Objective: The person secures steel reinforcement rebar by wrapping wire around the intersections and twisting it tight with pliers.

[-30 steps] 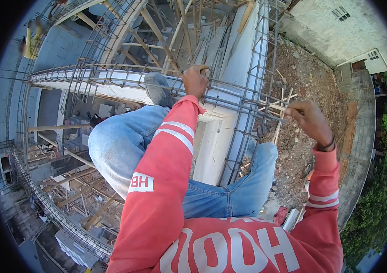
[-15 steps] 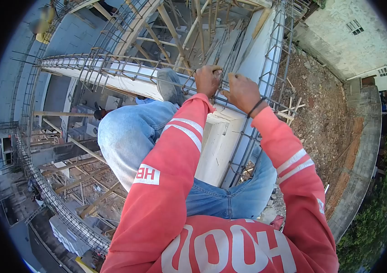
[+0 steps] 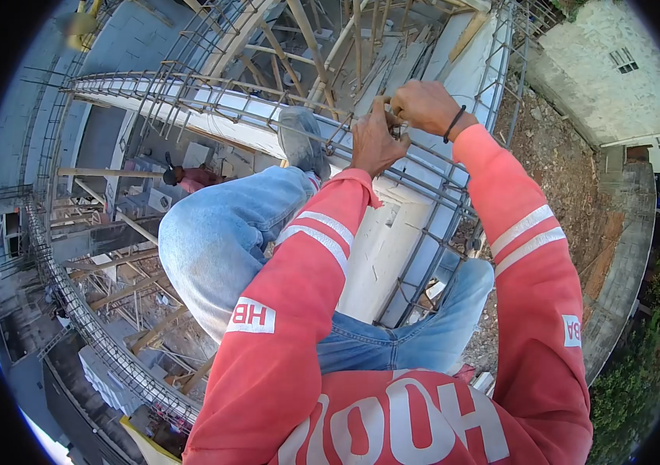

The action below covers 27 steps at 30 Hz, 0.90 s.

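Metal bars [image 3: 434,177] are lying along a white beam [image 3: 473,74]. Right hand [image 3: 425,105], a second ago well apart, is now meeting left hand [image 3: 377,141] at them; both are bending fingers, their grasp being impossible to tell.

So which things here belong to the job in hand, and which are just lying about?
Seemingly part of the job:
left hand
right hand
rebar, right by both hands; anything held is hidden

Seemingly just lying about:
planks
rubble
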Available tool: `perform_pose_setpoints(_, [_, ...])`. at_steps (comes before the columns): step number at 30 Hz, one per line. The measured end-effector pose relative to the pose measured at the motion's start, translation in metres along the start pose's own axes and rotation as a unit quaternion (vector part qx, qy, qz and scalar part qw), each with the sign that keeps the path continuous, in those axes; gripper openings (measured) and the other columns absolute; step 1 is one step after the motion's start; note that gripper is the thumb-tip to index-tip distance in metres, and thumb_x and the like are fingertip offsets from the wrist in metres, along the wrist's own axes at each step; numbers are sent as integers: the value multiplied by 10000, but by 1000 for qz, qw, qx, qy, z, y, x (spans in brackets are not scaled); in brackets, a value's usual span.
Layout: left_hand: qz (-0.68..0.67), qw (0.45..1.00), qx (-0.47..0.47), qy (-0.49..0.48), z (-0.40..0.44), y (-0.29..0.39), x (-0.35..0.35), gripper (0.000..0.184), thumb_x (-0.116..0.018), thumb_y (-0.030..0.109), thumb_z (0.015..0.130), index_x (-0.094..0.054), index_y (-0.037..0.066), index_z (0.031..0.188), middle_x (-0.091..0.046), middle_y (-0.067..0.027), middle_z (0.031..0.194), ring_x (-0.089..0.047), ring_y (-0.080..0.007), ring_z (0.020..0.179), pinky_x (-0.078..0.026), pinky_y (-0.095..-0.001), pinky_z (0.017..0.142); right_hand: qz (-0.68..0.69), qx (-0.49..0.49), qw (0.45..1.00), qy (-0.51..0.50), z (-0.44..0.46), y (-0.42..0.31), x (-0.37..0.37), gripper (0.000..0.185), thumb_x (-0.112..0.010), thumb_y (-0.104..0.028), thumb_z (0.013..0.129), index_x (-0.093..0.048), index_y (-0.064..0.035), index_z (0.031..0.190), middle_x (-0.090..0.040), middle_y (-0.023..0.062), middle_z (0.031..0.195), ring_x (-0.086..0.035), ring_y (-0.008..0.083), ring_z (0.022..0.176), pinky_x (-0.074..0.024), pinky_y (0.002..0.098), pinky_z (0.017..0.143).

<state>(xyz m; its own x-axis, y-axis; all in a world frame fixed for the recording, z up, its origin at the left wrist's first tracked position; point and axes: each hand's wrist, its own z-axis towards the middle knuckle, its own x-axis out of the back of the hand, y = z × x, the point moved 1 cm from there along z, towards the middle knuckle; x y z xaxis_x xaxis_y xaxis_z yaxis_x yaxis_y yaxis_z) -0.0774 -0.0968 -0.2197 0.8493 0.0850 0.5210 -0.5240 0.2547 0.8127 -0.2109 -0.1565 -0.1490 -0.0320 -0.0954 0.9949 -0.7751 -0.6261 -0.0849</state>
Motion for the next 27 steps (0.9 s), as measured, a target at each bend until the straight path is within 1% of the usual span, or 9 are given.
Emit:
perform_pose_setpoints(2, [-16,1000,-7,13,0,4,-1,628,-798,168,711,-454,82,1230,-733,-117,826,-718,-326,764,-533,-457,734,53,6,998,-37,6,8,0,121,-686,-139,790,-784,-133,862,-724,143,824,-708,353,809,-559,455,704])
perform_pose_setpoints(5, [-8,999,33,13,1,2,-7,648,-832,239,724,-457,90,1230,-737,-118,833,-713,-326,756,-528,-457,739,196,17,980,-41,6,42,-30,159,-702,-173,818,-760,-46,896,-723,149,815,-698,326,793,-535,430,715])
perform_pose_setpoints(10, [-9,999,45,19,1,-2,-6,577,-828,278,767,-485,91,1192,-736,-125,803,-709,-322,734,-520,-455,722,347,-74,934,-50,-25,48,-63,187,-691,-191,839,-775,-68,952,-718,188,815,-688,346,787,-522,429,722])
perform_pose_setpoints(14, [31,997,65,17,12,-2,-6,342,-805,263,792,-647,55,1012,-736,-138,774,-702,-326,693,-516,-452,686,310,-183,933,14,-50,0,-51,186,-666,-168,830,-766,-40,920,-716,193,804,-681,376,769,-535,452,711])
perform_pose_setpoints(18, [22,993,118,-13,17,4,-5,217,-788,225,780,-725,30,852,-728,-151,758,-691,-339,670,-517,-456,686,91,-226,967,73,-49,-37,-33,119,-663,-143,810,-719,-48,853,-703,203,804,-688,419,798,-562,487,713])
perform_pose_setpoints(20, [16,994,64,84,3,6,-12,134,-755,167,795,-733,55,724,-687,-157,676,-667,-357,654,-490,-470,630,18,-207,975,84,-41,-39,-15,118,-674,-174,812,-710,-62,818,-711,165,814,-706,379,805,-563,470,690])
perform_pose_setpoints(22, [-9,996,49,80,-6,7,-12,113,-758,159,779,-734,48,778,-704,-173,745,-673,-373,736,-495,-476,704,-4,-157,984,80,-27,-31,-8,109,-670,-181,819,-715,-82,822,-714,151,821,-711,361,805,-557,458,678])
perform_pose_setpoints(24, [70,987,-90,117,-10,11,-11,172,-700,205,810,-717,34,816,-692,-178,751,-649,-422,708,-486,-501,661,-33,-112,991,72,-21,-22,-7,102,-665,-189,826,-719,-102,826,-716,136,829,-715,344,804,-552,447,666])
perform_pose_setpoints(27, [129,991,19,-33,0,-5,-22,189,-757,218,759,-725,65,866,-708,-156,833,-637,-381,862,-406,-485,831,-89,-67,993,44,-21,-43,-4,125,-597,-162,865,-677,-85,922,-686,112,856,-687,306,849,-522,444,694])
